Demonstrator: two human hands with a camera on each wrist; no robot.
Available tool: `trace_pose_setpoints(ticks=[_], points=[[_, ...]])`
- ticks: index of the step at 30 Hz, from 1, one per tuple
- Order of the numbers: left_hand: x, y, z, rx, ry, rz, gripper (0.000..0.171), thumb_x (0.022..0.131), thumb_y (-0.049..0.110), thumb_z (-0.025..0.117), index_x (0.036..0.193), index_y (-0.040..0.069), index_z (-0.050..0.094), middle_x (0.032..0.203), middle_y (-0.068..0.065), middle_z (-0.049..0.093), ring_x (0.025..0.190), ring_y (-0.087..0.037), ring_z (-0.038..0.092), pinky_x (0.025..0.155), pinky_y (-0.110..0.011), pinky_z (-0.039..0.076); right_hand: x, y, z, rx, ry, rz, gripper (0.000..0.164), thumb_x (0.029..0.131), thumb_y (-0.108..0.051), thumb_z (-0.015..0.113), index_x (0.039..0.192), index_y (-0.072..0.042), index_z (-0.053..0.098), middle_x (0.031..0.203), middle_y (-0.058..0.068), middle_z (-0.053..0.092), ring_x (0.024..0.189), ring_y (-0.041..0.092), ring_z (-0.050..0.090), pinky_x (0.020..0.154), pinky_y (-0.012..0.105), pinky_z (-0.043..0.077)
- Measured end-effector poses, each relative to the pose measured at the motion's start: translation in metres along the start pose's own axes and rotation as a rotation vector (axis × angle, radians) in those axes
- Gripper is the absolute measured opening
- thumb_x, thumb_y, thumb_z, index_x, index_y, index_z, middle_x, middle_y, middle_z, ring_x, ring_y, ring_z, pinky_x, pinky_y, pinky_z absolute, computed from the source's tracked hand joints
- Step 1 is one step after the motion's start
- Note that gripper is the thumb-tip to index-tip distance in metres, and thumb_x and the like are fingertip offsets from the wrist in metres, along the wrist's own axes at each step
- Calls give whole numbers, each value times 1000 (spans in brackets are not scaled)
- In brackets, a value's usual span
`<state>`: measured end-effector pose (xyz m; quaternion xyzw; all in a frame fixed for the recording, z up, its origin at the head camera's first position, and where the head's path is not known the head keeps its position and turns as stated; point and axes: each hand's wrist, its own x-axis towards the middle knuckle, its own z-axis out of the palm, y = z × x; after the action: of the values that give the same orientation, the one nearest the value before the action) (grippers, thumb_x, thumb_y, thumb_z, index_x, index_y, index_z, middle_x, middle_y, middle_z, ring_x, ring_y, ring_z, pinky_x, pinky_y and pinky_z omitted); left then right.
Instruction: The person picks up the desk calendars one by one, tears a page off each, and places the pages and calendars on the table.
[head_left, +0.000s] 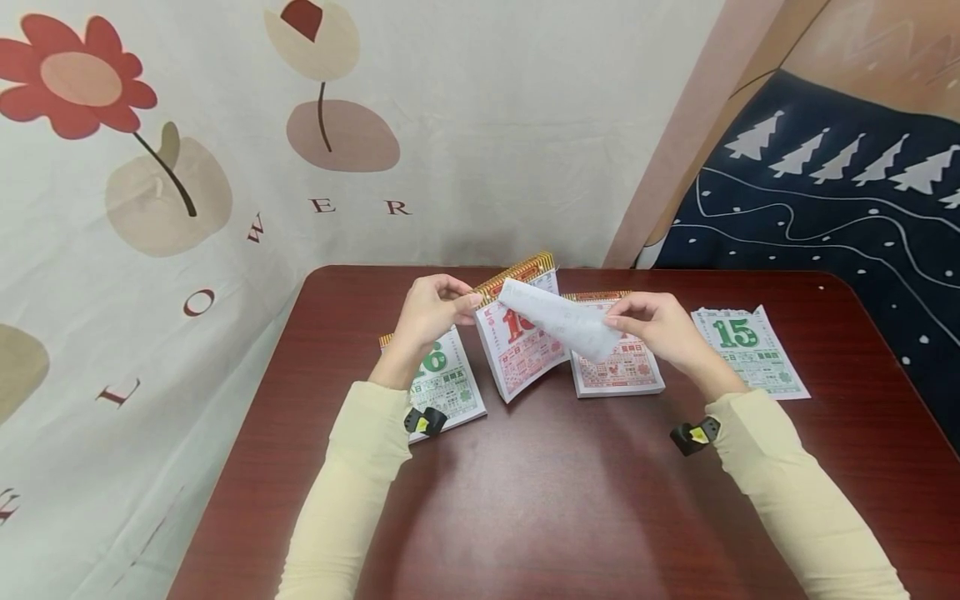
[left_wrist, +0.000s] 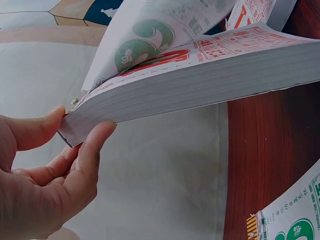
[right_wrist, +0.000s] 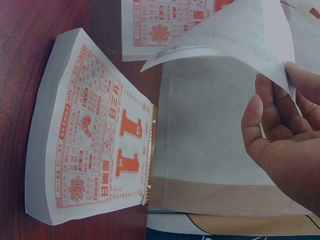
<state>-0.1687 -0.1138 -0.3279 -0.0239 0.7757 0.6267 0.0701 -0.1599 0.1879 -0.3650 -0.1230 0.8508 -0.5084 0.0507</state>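
Observation:
My left hand pinches a thick tear-off calendar by its top left corner, thumb above and fingers beneath. The calendar is tilted, with red print on its face and a gold-striped binding. My right hand pinches the edge of a thin white sheet, which curves up and back over the calendar's face. Green print shows on the sheet in the left wrist view, where its other end lies right at the binding. Another calendar with a red 11 lies just right of the held one.
On the left, partly under my left forearm, lies a calendar with green print. A single sheet with a green 15 and a ragged top edge lies at the right of the dark red table. Printed cloth hangs behind.

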Motion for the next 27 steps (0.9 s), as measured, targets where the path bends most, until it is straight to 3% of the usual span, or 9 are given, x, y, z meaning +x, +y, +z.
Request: trace_pose_setpoints(ticks=[10,27], points=[[-1,-2,-5,35,18,-24,17,87,0,63,97,-11,58,81,-13,58,66,-20,62,63,-28,59,-2,7,-10,-61,32,25,15,88,-12,66,97,0,67,92,10,64,83,18,53,68,21,49],[0,-7,-7,35,0,-19,16,86,-2,63,96,-13,57,79,-13,58,62,-14,60,64,-28,59,-4,13,-20,-40,53,27,17,88,-13,65,97,2,66,89,2,63,81,16,53,67,17,49]])
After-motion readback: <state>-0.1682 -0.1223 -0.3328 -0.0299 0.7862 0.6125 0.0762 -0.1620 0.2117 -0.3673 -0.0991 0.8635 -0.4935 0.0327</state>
